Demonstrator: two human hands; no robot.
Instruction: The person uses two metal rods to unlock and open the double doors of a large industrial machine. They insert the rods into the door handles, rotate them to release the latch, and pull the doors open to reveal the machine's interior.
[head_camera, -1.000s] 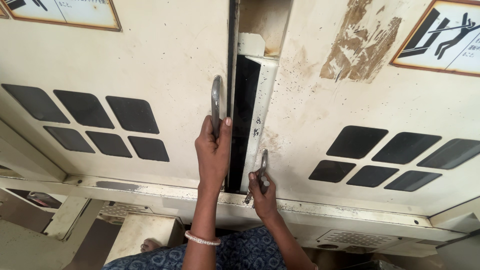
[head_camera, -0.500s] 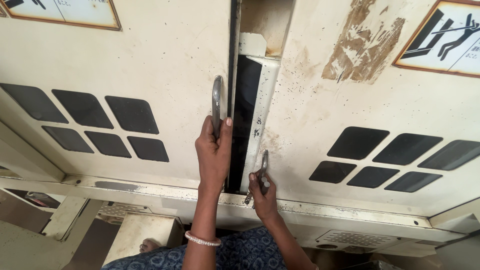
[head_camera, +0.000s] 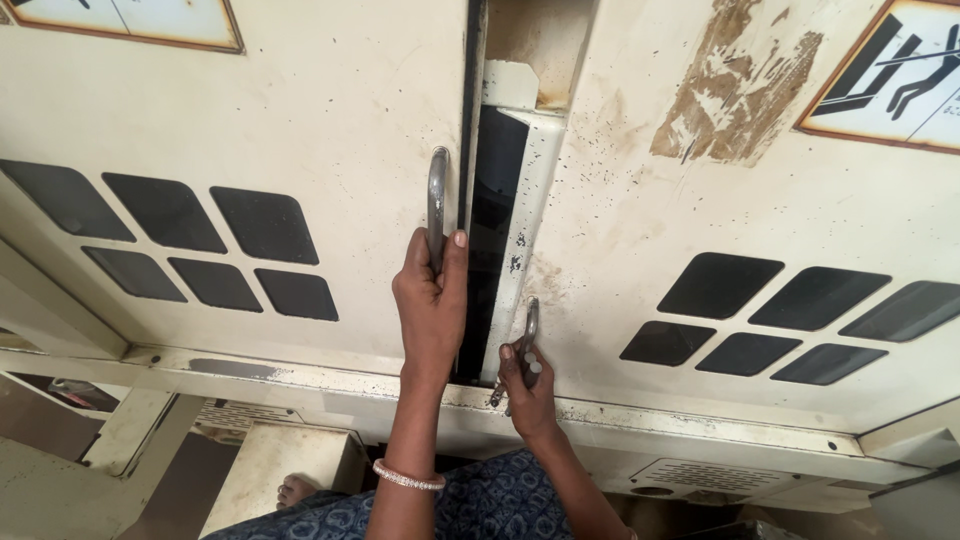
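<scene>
On the cream left door (head_camera: 300, 140), the metal handle (head_camera: 437, 205) is gripped by the left hand (head_camera: 432, 305), closed around its lower part. Beside the dark gap (head_camera: 495, 230), the smaller handle (head_camera: 527, 335) on the right door (head_camera: 700, 200) is held by the right hand (head_camera: 527, 395), fingers curled.

Left handle (head_camera: 437, 205) and right handle (head_camera: 527, 330): bare grey metal, dull sheen. Doors (head_camera: 330, 130): cream painted, matt, scuffed; brown peeling patch (head_camera: 735, 85) at 1 o'clock. Bangle (head_camera: 407, 477): shiny metal.

bright, even daylight, soft shadows, sharp focus, slight wide-angle bending at the edges.
</scene>
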